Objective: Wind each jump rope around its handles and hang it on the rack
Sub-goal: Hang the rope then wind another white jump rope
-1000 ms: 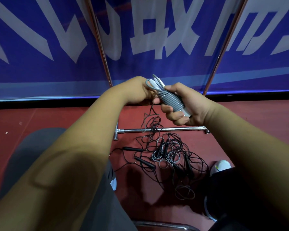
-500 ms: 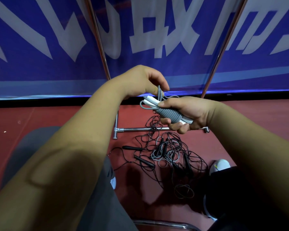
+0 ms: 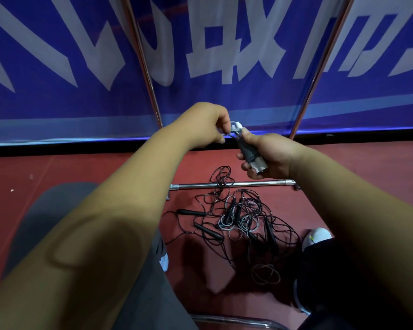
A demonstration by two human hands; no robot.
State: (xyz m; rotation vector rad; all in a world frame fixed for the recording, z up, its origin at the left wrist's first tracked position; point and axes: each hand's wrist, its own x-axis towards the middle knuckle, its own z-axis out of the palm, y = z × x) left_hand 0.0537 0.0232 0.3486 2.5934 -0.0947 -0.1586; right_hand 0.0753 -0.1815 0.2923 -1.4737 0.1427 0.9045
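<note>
Gripping jump rope (image 3: 251,154) — right hand (image 3: 271,156); left hand (image 3: 206,125) pinches top.

Bare forearms (image 3: 119,210), dark grey trousers (image 3: 53,215), white shoe (image 3: 317,236) with yellow mark

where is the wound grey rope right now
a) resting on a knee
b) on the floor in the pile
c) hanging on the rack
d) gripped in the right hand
d: the right hand grips the wound grey rope in the air above the floor, and the left hand pinches its end at the top, while the tangled pile of ropes lies on the floor below.
</note>
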